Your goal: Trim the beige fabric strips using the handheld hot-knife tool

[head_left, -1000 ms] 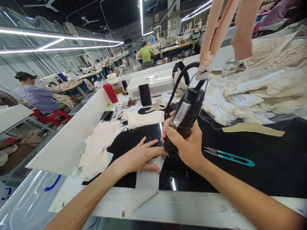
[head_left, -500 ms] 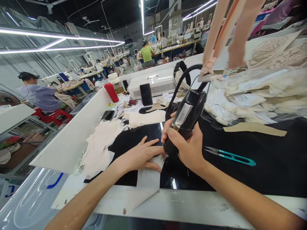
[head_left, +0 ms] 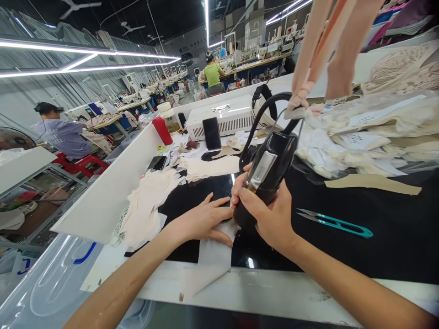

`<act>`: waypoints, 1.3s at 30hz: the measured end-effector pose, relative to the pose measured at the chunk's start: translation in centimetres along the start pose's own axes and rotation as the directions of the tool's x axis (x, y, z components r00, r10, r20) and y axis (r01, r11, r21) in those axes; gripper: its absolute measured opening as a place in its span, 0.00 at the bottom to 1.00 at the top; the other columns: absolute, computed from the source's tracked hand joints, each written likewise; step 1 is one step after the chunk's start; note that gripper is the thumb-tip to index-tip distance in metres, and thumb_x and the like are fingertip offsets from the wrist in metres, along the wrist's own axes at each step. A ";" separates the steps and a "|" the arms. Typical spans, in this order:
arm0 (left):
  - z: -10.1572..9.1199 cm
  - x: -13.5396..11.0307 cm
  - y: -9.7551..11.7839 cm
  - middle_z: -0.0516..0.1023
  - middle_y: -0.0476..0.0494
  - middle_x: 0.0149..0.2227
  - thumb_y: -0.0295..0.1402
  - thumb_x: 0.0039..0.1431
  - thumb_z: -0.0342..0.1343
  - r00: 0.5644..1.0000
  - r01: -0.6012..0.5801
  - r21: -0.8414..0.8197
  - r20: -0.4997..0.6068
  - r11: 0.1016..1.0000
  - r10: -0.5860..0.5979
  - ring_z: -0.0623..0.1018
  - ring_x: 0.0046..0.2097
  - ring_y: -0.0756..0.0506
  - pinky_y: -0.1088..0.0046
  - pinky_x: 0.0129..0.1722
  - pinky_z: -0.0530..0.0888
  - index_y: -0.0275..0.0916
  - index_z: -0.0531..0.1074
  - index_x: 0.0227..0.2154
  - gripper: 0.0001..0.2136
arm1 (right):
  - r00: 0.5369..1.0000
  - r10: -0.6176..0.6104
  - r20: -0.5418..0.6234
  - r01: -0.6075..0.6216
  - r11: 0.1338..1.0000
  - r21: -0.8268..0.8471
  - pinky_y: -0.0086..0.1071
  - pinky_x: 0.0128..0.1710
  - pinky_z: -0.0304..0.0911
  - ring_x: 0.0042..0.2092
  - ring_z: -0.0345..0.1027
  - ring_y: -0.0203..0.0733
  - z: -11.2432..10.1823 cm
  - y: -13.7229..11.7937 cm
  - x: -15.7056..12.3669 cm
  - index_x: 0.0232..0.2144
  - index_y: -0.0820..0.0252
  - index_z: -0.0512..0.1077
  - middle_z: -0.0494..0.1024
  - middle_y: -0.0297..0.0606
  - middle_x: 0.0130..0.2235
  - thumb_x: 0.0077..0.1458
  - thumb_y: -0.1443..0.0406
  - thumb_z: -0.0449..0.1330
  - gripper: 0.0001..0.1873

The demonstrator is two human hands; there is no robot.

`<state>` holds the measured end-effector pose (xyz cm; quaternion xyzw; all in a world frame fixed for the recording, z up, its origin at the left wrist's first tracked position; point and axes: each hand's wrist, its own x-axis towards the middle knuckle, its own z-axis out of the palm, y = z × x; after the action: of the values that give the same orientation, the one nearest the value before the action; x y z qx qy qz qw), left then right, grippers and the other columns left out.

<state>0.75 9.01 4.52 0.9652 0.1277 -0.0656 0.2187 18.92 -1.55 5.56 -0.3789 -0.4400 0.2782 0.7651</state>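
Note:
Fingers spread, my left hand [head_left: 207, 219] lies flat on a strip of thin white fabric [head_left: 215, 255] on the black work surface. The strip hangs a little over the table's front edge. My right hand [head_left: 269, 208] is wrapped around a black corded hand tool [head_left: 274, 157] with a silver plate on its side; its exact kind I cannot tell. The tool stands tilted, its base down beside my left fingertips at the strip's end. Tied peach fabric bands [head_left: 302, 93] run up from its top. Teal thread snips [head_left: 338, 222] lie to the right of my right hand.
Pale fabric pieces [head_left: 147, 205] are piled at left. Plastic-bagged beige pieces [head_left: 370, 137] fill the back right, near a tan strip [head_left: 372, 183]. At the back stand a phone [head_left: 211, 133], a red container [head_left: 162, 131] and a white vented box [head_left: 236, 119]. Co-workers sit beyond.
The whole view has shifted slightly, with things appearing a little further right. Both hands keep about the same place on the strip and the tool.

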 end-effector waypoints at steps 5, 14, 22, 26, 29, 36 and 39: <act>-0.1 0.0 0.2 0.71 0.37 0.80 0.48 0.68 0.79 0.999 -0.023 -0.015 -0.048 1.000 0.022 0.59 0.86 0.28 0.31 0.85 0.56 0.49 0.80 0.70 0.31 | 1.000 0.031 0.006 -0.031 0.999 0.019 0.43 0.37 0.82 0.39 0.79 0.48 0.3 -0.1 -0.7 0.51 0.46 0.74 0.82 0.32 0.38 0.60 0.51 0.79 0.23; -0.1 -0.1 0.6 0.71 0.38 0.80 0.46 0.69 0.79 0.999 -0.011 0.062 -0.049 0.998 0.014 0.58 0.86 0.29 0.34 0.86 0.54 0.48 0.80 0.67 0.28 | 0.997 0.062 0.049 -0.062 0.998 0.003 0.41 0.35 0.79 0.38 0.78 0.46 0.1 -0.4 -0.6 0.50 0.46 0.74 0.82 0.32 0.40 0.61 0.53 0.78 0.22; 5.1 -4.7 6.2 0.84 0.42 0.47 0.30 0.84 0.58 0.850 0.278 0.165 -0.501 0.946 -0.163 0.85 0.48 0.39 0.59 0.51 0.85 0.41 0.79 0.52 0.05 | 0.999 0.034 -0.007 -0.033 0.996 0.088 0.38 0.28 0.77 0.28 0.75 0.41 -0.3 -1.4 1.0 0.47 0.47 0.75 0.81 0.26 0.33 0.58 0.50 0.82 0.25; 6.9 -5.3 6.9 0.84 0.44 0.46 0.21 0.80 0.55 0.860 0.254 0.265 -0.502 0.930 -0.092 0.85 0.44 0.41 0.63 0.47 0.85 0.40 0.78 0.51 0.09 | 1.000 0.010 0.022 -0.012 0.994 0.108 0.38 0.28 0.76 0.28 0.75 0.41 -0.7 -1.4 1.3 0.48 0.45 0.76 0.81 0.27 0.33 0.59 0.49 0.82 0.24; 6.5 -5.8 5.5 0.86 0.44 0.48 0.20 0.82 0.54 0.885 0.166 0.354 -0.466 0.920 0.020 0.87 0.48 0.42 0.64 0.51 0.85 0.40 0.79 0.53 0.11 | 0.999 0.009 0.034 -0.013 0.994 0.109 0.38 0.29 0.76 0.28 0.75 0.42 -0.8 -1.5 1.0 0.50 0.45 0.77 0.81 0.27 0.34 0.61 0.50 0.82 0.23; 4.9 -7.3 3.1 0.90 0.42 0.57 0.18 0.81 0.52 0.857 -0.023 0.271 -0.491 0.962 0.159 0.89 0.59 0.44 0.68 0.63 0.85 0.39 0.81 0.57 0.16 | 0.997 0.029 0.072 -0.039 0.991 0.132 0.39 0.30 0.77 0.30 0.75 0.42 -0.6 -1.7 0.1 0.51 0.46 0.77 0.81 0.27 0.33 0.62 0.55 0.81 0.22; 5.1 -6.4 3.2 0.89 0.40 0.55 0.18 0.81 0.53 0.797 0.104 0.191 -0.603 0.976 0.033 0.89 0.56 0.44 0.68 0.60 0.87 0.36 0.82 0.57 0.15 | 0.996 0.038 0.077 -0.049 0.989 0.139 0.38 0.31 0.77 0.30 0.76 0.43 -0.6 -1.6 0.2 0.51 0.47 0.77 0.82 0.28 0.33 0.61 0.57 0.82 0.22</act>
<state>-4.85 2.56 2.44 0.9510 0.2009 0.2271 0.0602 19.73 -2.49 6.75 -0.3232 -0.4389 0.3389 0.7669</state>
